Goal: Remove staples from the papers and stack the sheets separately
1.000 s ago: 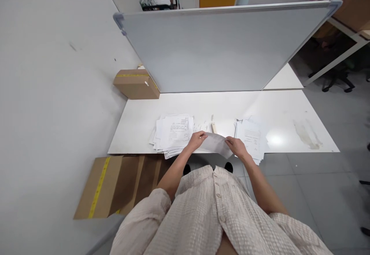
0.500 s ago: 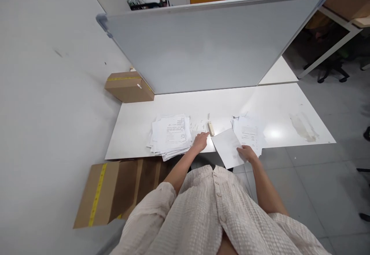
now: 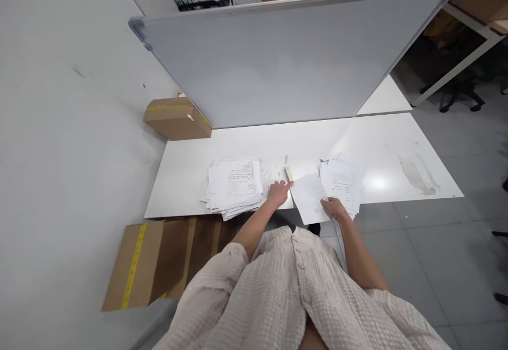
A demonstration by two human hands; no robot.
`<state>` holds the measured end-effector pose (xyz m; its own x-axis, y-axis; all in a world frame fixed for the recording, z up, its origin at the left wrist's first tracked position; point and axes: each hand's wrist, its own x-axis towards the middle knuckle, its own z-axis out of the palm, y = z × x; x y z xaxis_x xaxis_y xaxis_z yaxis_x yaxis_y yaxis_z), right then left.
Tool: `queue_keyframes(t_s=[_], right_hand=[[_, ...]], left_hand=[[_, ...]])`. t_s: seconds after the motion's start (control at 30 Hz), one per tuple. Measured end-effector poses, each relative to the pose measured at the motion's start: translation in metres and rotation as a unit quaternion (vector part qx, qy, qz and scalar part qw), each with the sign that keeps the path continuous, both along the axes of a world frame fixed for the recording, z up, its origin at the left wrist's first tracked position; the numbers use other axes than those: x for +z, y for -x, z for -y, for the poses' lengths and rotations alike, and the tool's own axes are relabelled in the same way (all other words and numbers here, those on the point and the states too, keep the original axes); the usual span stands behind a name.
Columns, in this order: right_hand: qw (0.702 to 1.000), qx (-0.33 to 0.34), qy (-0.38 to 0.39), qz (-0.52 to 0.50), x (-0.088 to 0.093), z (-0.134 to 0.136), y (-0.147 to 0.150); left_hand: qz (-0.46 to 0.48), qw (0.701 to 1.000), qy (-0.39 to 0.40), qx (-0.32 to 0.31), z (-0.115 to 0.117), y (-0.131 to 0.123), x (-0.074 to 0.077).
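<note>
A cream stapler-like tool (image 3: 288, 173) lies on the white table (image 3: 186, 175). My left hand (image 3: 278, 192) rests flat beside it, index finger stretched out over its near end; the other fingers are partly bent. Between finger and thumb, my right hand (image 3: 334, 207) pinches white paper (image 3: 311, 200) by its right side; whether this is one sheet or more I cannot tell. The paper's upper left corner meets the near end of the tool, close to my left fingertip. To the right lies a pile of printed sheets (image 3: 342, 181), partly under the held paper. Left of my left hand is a thicker printed stack (image 3: 238, 183).
A large whiteboard (image 3: 278, 64) stands along the table's back edge. A cardboard box (image 3: 178, 120) sits at the back left corner, and open boxes (image 3: 138, 265) are on the floor at left. A stain (image 3: 416, 175) marks the table's right end.
My left hand has moved slightly right, and its index finger now covers the tool's near end. My right hand has shifted the paper a little up and left, toward the tool.
</note>
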<state>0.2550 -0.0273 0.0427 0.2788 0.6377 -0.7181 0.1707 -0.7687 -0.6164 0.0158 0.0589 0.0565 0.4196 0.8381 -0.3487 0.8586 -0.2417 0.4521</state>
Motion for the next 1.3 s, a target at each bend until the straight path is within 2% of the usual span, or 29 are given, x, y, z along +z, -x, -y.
queue_keyframes(t_s=[0.3, 0.4, 0.5, 0.57, 0.63, 0.73, 0.83, 0.93, 1.17, 1.3], right_hand=[[0.998, 0.011, -0.024, 0.054, 0.005, -0.002, 0.001], [0.996, 0.009, -0.027, 0.084, 0.010, -0.002, -0.013], [0.993, 0.001, -0.020, 0.117, 0.018, -0.001, -0.037], [0.991, -0.004, -0.011, 0.136, 0.024, -0.002, -0.054], [0.988, -0.008, 0.000, 0.157, 0.030, -0.004, -0.070], [0.977, -0.007, 0.022, 0.213, 0.040, -0.010, -0.088], [0.958, 0.000, 0.025, 0.287, 0.047, -0.018, -0.089], [0.948, 0.033, -0.011, 0.317, 0.052, -0.027, -0.065], [0.940, 0.193, -0.142, 0.242, 0.050, -0.040, 0.051], [0.928, 0.270, -0.189, 0.176, 0.051, -0.040, 0.106]], left_hand=[[-0.021, 1.000, 0.010, 0.013, 0.002, -0.002, 0.001], [-0.009, 1.000, -0.001, 0.008, 0.008, 0.000, 0.007], [0.036, 0.998, -0.047, 0.007, 0.021, 0.011, 0.017], [0.077, 0.992, -0.099, 0.021, 0.031, 0.027, 0.022], [0.101, 0.982, -0.149, 0.060, 0.039, 0.050, 0.025], [0.089, 0.959, -0.207, 0.171, 0.047, 0.094, 0.023], [0.025, 0.934, -0.234, 0.270, 0.049, 0.131, 0.016], [-0.045, 0.928, -0.217, 0.300, 0.050, 0.150, 0.009], [-0.069, 0.943, -0.234, 0.225, 0.049, 0.154, 0.010], [-0.049, 0.956, -0.207, 0.201, 0.049, 0.152, 0.016]])
